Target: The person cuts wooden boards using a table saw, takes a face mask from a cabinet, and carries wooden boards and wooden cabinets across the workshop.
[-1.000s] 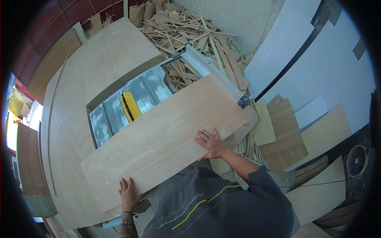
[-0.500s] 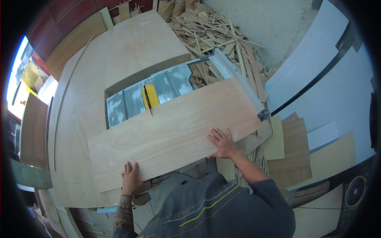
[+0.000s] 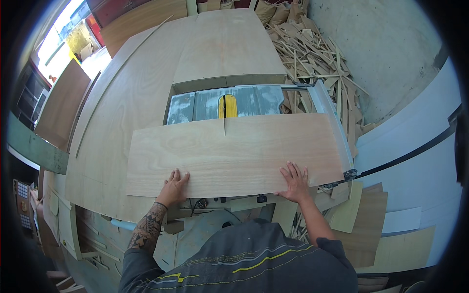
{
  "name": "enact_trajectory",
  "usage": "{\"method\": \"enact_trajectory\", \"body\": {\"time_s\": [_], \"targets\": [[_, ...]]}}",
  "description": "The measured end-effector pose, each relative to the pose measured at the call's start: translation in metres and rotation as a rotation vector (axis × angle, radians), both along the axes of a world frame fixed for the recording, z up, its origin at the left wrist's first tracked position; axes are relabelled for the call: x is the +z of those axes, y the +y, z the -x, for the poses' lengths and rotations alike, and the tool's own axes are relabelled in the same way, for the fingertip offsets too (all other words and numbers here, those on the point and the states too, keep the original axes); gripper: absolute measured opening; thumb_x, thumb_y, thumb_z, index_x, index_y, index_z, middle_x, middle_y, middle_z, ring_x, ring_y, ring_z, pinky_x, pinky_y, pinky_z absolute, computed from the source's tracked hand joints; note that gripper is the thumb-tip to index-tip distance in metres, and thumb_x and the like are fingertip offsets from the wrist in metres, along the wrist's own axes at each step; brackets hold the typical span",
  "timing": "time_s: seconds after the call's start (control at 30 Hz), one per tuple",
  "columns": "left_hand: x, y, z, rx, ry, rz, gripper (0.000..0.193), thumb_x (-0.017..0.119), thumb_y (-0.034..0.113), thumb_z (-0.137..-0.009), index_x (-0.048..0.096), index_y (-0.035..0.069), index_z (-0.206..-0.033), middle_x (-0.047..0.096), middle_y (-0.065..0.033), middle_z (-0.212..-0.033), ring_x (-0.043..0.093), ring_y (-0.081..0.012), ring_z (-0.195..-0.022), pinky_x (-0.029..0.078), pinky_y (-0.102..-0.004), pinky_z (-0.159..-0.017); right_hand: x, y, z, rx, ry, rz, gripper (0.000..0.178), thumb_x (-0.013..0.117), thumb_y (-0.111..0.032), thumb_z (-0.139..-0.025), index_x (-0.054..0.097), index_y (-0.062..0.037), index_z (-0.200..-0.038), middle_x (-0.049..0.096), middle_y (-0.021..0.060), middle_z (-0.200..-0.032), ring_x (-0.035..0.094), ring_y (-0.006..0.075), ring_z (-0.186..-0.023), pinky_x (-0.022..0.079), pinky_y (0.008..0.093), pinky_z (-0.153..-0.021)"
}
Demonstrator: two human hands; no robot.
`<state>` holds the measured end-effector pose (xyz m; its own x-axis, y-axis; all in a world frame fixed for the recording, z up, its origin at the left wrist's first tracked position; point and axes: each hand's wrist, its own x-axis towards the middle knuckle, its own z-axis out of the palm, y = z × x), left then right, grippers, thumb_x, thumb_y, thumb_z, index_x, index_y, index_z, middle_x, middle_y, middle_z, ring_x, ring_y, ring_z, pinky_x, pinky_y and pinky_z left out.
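A pale plywood panel (image 3: 244, 154) lies flat across a table saw (image 3: 205, 105). Its far edge covers part of the saw's yellow throat plate (image 3: 231, 105). From that edge a thin dark line (image 3: 224, 128), the blade or its cut, runs a short way into the panel. My left hand (image 3: 175, 188) rests with fingers outstretched on the near edge, left of the middle. Farther right, my right hand (image 3: 294, 184) presses on the same edge, fingers spread. Along the panel's right end runs a metal fence (image 3: 337, 122).
Large plywood sheets (image 3: 224, 44) surround the saw as a tabletop, with a long thin strip (image 3: 122, 66) lying at left. Wood offcuts (image 3: 312, 58) are heaped at the far right. White sheets (image 3: 405, 127) and several boards (image 3: 361, 224) lean at right.
The panel has slid slightly away from me, covering more of the yellow plate, and the dark line in it is longer. Both hands stay on its near edge. My view has turned left.
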<state>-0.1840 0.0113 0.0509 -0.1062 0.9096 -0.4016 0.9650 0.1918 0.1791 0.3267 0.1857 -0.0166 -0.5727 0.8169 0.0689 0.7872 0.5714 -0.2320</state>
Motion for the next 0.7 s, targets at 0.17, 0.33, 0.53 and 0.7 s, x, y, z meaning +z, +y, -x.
{"method": "enact_trajectory", "body": {"time_s": [0.17, 0.33, 0.53, 0.7], "targets": [[0.003, 0.017, -0.001, -0.016, 0.007, -0.02, 0.111, 0.091, 0.014, -0.064, 0.038, 0.025, -0.162, 0.024, -0.0318, -0.169, 0.024, -0.0479, -0.157, 0.036, -0.0718, -0.116, 0.004, 0.014, 0.004, -0.028, -0.031, 0.049, 0.113, 0.077, -0.081, -0.066, 0.045, -0.0243, -0.159, 0.028, 0.0115, -0.171, 0.024, 0.0324, -0.159, 0.007, 0.07, -0.126], [-0.009, 0.027, 0.017, -0.006, 0.001, -0.02, 0.115, 0.092, 0.017, -0.061, 0.039, 0.024, -0.162, 0.023, -0.0327, -0.168, 0.025, -0.0486, -0.157, 0.035, -0.0701, -0.117, 0.002, 0.031, 0.012, -0.028, -0.031, 0.057, 0.113, 0.077, -0.079, -0.068, 0.041, -0.0253, -0.161, 0.026, 0.011, -0.173, 0.021, 0.0322, -0.16, 0.008, 0.0718, -0.125], [-0.003, 0.049, 0.014, -0.038, 0.01, -0.011, 0.12, 0.096, 0.021, -0.056, 0.04, 0.022, -0.162, 0.028, -0.0333, -0.166, 0.029, -0.049, -0.155, 0.035, -0.0691, -0.118, 0.006, 0.043, 0.01, -0.037, -0.045, 0.092, 0.113, 0.077, -0.08, -0.068, 0.04, -0.0267, -0.161, 0.025, 0.0096, -0.173, 0.019, 0.0314, -0.161, 0.008, 0.0717, -0.125], [0.001, 0.066, 0.017, -0.041, 0.012, 0.027, 0.122, 0.097, 0.022, -0.054, 0.041, 0.022, -0.162, 0.029, -0.0331, -0.166, 0.03, -0.049, -0.155, 0.035, -0.0697, -0.118, 0.005, 0.056, 0.016, -0.04, -0.073, 0.109, 0.117, 0.074, -0.084, -0.067, 0.038, -0.0279, -0.162, 0.022, 0.0089, -0.174, 0.017, 0.0309, -0.161, 0.004, 0.0691, -0.127]]}}
